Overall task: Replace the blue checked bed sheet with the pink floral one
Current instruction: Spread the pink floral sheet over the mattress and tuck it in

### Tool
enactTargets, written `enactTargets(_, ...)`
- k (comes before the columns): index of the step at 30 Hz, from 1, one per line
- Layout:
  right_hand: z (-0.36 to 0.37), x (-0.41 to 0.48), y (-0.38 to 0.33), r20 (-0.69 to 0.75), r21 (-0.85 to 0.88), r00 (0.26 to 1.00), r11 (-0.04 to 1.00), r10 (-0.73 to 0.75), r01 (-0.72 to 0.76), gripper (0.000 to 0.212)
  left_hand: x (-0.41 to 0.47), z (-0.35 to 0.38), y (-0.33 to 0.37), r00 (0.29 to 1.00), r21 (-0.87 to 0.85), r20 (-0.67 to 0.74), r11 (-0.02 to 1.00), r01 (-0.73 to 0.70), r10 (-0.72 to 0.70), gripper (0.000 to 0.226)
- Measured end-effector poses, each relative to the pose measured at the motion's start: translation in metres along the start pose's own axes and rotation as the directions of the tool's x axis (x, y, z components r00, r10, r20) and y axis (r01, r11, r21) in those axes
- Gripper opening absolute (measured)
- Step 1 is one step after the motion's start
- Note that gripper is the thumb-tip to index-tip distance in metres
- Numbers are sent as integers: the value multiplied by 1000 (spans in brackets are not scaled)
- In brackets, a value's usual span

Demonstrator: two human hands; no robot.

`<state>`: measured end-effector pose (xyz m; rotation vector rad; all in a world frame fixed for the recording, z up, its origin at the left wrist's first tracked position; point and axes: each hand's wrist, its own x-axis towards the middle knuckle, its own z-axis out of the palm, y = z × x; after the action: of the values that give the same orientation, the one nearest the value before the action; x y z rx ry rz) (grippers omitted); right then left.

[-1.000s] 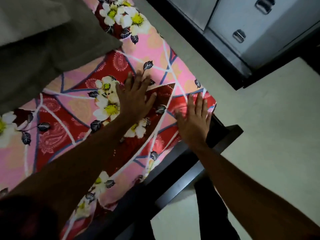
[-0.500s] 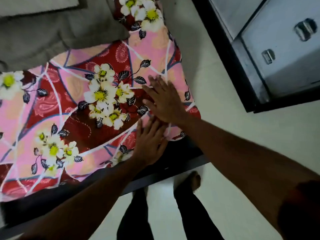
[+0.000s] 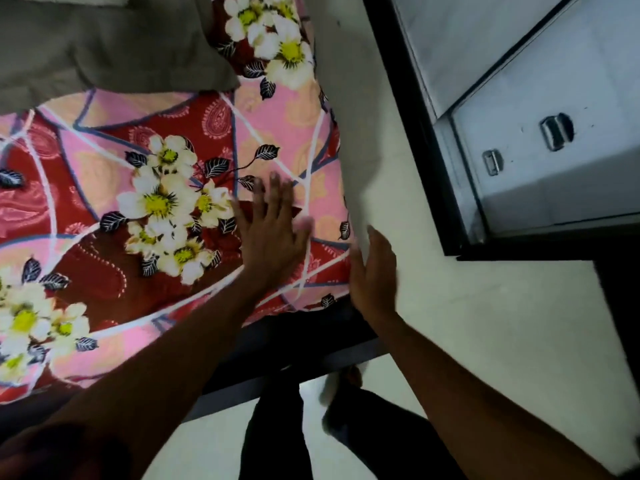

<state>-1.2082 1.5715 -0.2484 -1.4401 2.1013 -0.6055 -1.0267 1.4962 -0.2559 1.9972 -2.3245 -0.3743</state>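
Two hands, fingers (image 3: pixel 277 188) straight: left hand (image 3: pixel 273 237) smoothing the pink floral sheet (image 3: pixel 138 271), right hand (image 3: pixel 375 271) at its edge; seemingly I'm nearly finishing.

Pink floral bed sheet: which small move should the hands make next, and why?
Probably tuck the near corner down with the right hand: it is open beside the side edge of the pink floral bed sheet, while the left hand lies flat on top.

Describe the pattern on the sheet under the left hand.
Pink and red sheet with white-and-yellow flowers and dark leaves; head view.
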Motion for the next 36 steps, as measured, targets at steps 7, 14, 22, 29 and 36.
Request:
enactTargets(7,44,143,-130,220,-77,754,759,-619,646,54,-18,-1,21,986,-181,-131,976,-125,102,51)
enactTargets(14,60,242,-108,367,-272,518,443,-773,854,56,90,-40,-40,862,-194,-386,943,272,-328,47)
enactTargets(22,-1,225,-66,367,-100,503,504,-783,858,46,111,-6,22,834,-39,-54,836,548,-549,65)
enactTargets(29,41,316,-168,410,88,276,338,-869,937,47,77,2,93,826,18,-41,826,564,-563,65)
enactTargets(36,40,375,-131,514,-199,490,458,-704,866,77,108,-20,102,795,-175,-237,829,531,-559,44)
